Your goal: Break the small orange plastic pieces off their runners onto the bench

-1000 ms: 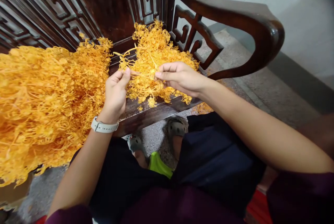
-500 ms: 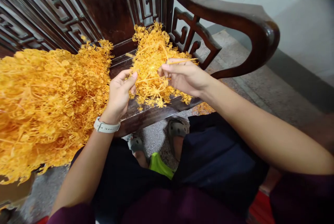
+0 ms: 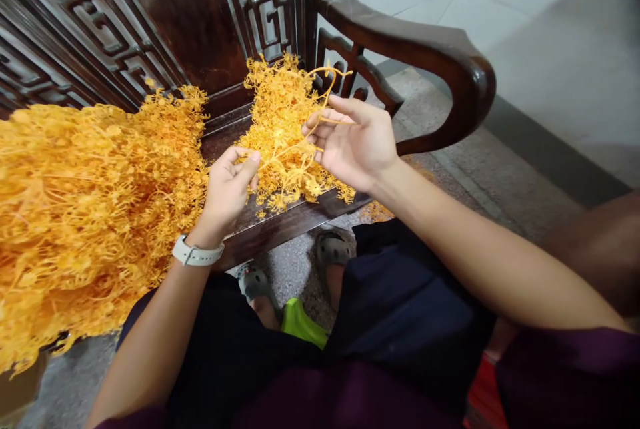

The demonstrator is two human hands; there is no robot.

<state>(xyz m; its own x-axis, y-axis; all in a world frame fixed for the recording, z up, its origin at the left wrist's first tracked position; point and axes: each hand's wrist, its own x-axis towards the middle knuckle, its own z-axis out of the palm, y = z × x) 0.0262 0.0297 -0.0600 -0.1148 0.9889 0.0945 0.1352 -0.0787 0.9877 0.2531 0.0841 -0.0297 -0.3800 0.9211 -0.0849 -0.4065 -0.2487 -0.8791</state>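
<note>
A small heap of orange plastic sprigs [image 3: 285,129] lies on the dark wooden chair seat [image 3: 280,222]. My right hand [image 3: 357,142] is raised over that heap, its fingers closed on a thin orange sprig [image 3: 325,82] that curls above the fingers. My left hand [image 3: 227,186], with a white watch on the wrist, pinches a strand at the heap's left edge. A far larger pile of the same orange sprigs [image 3: 85,196] fills the left side.
The chair's carved back [image 3: 165,9] rises behind the heaps and its curved armrest [image 3: 415,49] arches to the right. Below are my dark-clothed knees, sandalled feet [image 3: 327,249], a green object [image 3: 300,322] on the speckled floor, and a pale tiled wall at the right.
My right hand has lifted up and back from the small heap, drawing a thin sprig upward. My left hand has stayed at the heap's left edge, and the view has shifted slightly.
</note>
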